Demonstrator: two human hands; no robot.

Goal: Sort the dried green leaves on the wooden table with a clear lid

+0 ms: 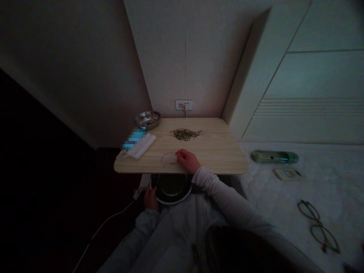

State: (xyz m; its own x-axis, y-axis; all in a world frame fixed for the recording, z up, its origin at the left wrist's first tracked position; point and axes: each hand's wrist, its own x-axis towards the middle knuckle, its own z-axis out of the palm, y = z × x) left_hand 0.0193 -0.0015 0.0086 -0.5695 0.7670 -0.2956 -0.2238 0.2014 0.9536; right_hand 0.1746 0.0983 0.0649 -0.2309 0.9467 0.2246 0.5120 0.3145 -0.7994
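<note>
My right hand (188, 160) is closed in a pinch on the edge of a thin clear plastic piece (168, 158), which rests near the front edge of the small wooden table (222, 151). Below that edge, my left hand (151, 198) grips the left rim of a round dark pan with a pale rim (170, 201); part of the pan is hidden under the tabletop. A loose heap of small dark green grains (184, 134) lies beyond my right hand. The room is too dim to tell their kind.
A metal bowl (148, 120) stands at the table's back left, near a white device (142, 146) and a blurred bright screen (133, 138). A wall socket (183, 105) is behind. On the bed at right lie a green case (274, 156), a phone-like object (289, 174) and glasses (318, 226).
</note>
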